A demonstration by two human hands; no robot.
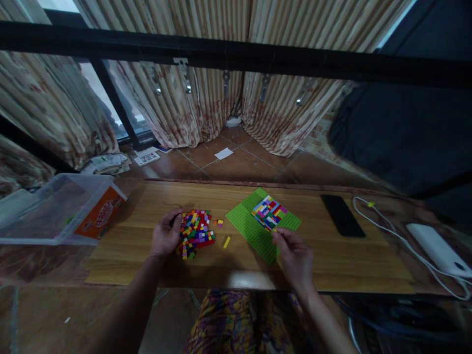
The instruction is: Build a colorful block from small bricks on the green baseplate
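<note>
A green baseplate [246, 220] lies on the wooden table [332, 255], with a patch of small coloured bricks [268, 211] pressed onto its far part. My right hand [293, 253] rests at the plate's near right edge, its fingertips pinched on a small yellow brick [275, 229] beside the patch. A loose pile of coloured bricks [195, 232] lies left of the plate. My left hand [166, 233] touches the left side of that pile, fingers curled. A single yellow brick [226, 242] lies between pile and plate.
A clear plastic tub [40, 211] with an orange box [99, 214] stands at the table's left end. A black phone [342, 215], a white cable [391, 231] and a white power bank [438, 248] lie to the right. Curtains and a tiled floor lie beyond.
</note>
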